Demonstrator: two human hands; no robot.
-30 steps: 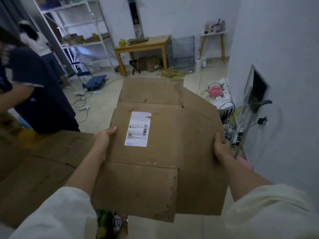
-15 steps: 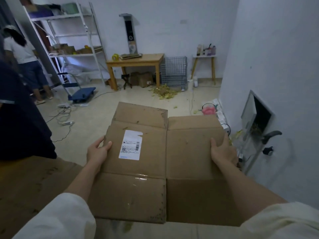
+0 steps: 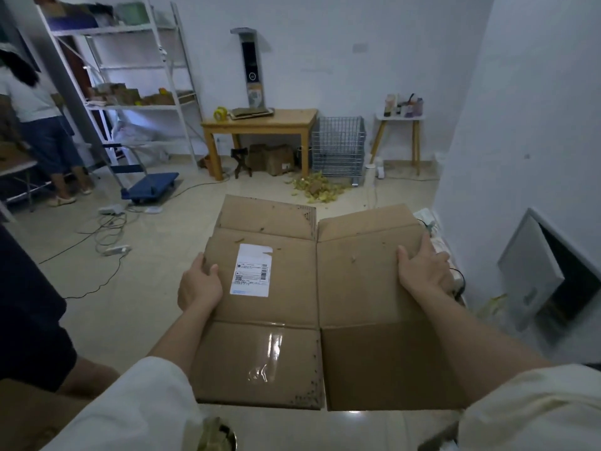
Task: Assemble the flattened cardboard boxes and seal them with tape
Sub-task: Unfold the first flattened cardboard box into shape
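Right now the person holds a flattened cardboard box (image 3: 312, 301) out in front of the chest, above the floor, its broad side facing up. The left hand (image 3: 199, 289) grips the left edge, thumb on top and fingers curled under. The right hand (image 3: 422, 270) clasps the right edge the same way, fingers wrapped over the rim. A white shipping label (image 3: 251, 269) sits on the left panel just beside the left thumb, and a strip of clear tape (image 3: 268, 356) shines on the near left flap. The two far flaps stand slightly apart along a slit.

Across the room a wire basket (image 3: 338, 146) stands on the floor between a wooden desk (image 3: 260, 123) and a small white stool (image 3: 399, 117); what it holds I cannot tell. Yellowish scraps (image 3: 317, 190) lie heaped on the floor in front of the basket. Under the desk sits a brown carton (image 3: 276, 157). The metal shelf (image 3: 130, 70) at left carries small brown boxes on its middle level. Another person (image 3: 39, 125) stands beside it.
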